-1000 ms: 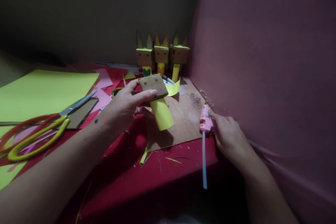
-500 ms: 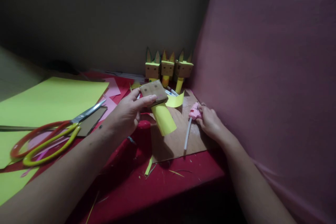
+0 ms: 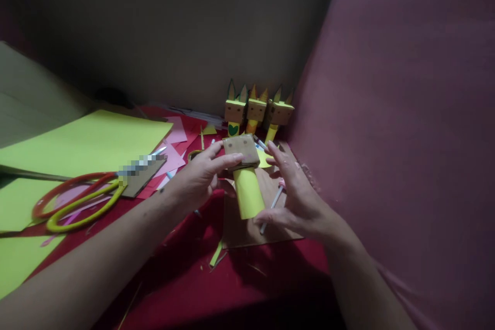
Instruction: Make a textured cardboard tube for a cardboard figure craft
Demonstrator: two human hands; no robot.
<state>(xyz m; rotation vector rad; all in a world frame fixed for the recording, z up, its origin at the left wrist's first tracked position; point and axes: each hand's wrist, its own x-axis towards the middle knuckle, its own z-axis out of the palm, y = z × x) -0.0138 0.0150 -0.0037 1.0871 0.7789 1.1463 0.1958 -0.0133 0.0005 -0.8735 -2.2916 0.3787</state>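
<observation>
My left hand (image 3: 207, 172) grips a small cardboard box head (image 3: 242, 149) with two dark dots on its front, thumb across the lower front. A yellow paper tube (image 3: 248, 192) hangs from the underside of the box, tilted slightly. My right hand (image 3: 296, 193) is just right of the tube with fingers and thumb spread; it holds nothing, and the thumb tip is close to the tube's lower end. Partly hidden behind that hand, the pink glue gun (image 3: 282, 183) lies on a cardboard sheet (image 3: 240, 234), its glue stick pointing toward me.
Scissors (image 3: 87, 198) with red and yellow handles lie at left on yellow paper sheets (image 3: 96, 139) and cardboard. Three finished-looking box figures (image 3: 235, 112) with pointed ears stand at the back. Pink and red paper, markers and scraps lie on the red cloth (image 3: 185, 289). A pink fabric (image 3: 406, 113) rises at right.
My right hand has let go of the glue gun and moved beside the yellow tube, its fingers opened. The box and tube in my left hand are now more upright. The view has shifted slightly.
</observation>
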